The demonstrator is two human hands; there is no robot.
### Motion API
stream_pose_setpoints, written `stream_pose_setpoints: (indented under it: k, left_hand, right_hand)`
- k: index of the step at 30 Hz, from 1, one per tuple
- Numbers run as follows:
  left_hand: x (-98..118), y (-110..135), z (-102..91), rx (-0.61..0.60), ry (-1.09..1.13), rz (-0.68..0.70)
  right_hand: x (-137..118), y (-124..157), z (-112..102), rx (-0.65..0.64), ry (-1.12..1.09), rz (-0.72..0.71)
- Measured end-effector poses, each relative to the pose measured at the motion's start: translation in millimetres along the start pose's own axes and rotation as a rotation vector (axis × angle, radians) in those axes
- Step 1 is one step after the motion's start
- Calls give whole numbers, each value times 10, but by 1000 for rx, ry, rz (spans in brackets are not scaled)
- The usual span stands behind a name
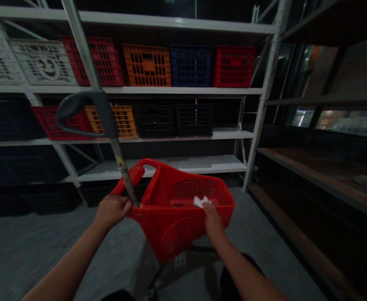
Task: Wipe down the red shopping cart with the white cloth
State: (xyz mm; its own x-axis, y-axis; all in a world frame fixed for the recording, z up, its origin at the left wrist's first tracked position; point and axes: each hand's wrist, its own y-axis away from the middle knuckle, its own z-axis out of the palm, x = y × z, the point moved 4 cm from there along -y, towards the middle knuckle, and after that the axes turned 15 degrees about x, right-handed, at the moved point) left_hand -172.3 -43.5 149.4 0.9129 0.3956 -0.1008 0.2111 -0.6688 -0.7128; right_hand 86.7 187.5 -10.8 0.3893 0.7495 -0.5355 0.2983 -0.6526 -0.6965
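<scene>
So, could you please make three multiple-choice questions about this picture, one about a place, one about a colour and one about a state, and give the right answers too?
1. Where is the white scrap?
A. On the floor
B. At the fingers of the right hand, on the rim of the red cart basket
C. On a shelf

2. On the top shelf, what colour is the crate between the orange crate and the last red crate?
A. Black
B. Blue
C. White

3. What is the left hand doing?
A. Closed around the basket at the foot of the pole
B. Lying open inside the basket
C. Reaching up to a shelf

Answers:
1. B, the scrap shows at the right fingertips on the rim.
2. B, a blue crate stands between those two.
3. A, the fingers wrap the basket beside the pole.
</scene>
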Motion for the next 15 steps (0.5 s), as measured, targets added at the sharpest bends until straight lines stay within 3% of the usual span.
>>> stream_pose_setpoints:
  k: [4, 6, 7, 8, 10, 12, 15]
  left_hand:
    - [28, 8, 7, -37, -167, 67]
    - [25, 21, 0, -30, -183, 69]
    - [22, 27, -4, -26, -187, 73]
    - [19, 31, -7, -23, -187, 79]
    - [13, 34, -12, -16, -178, 91]
    - [9, 33, -8, -15, -153, 96]
    - [6, 26, 15, -9, -113, 81]
  right_hand:
    - [-1284, 80, 636, -150, -262, -188]
    - [-1603, 92, 751, -172, -316, -285]
    - [-1621, 98, 742, -164, -321, -322]
    - [-1542, 107, 692, -147, -314, -350]
    - [-1134, 128, 489, -91, -266, -364]
    - [-520, 135, 189, -26, -188, -324]
    - [407, 63, -324, 81, -41, -138]
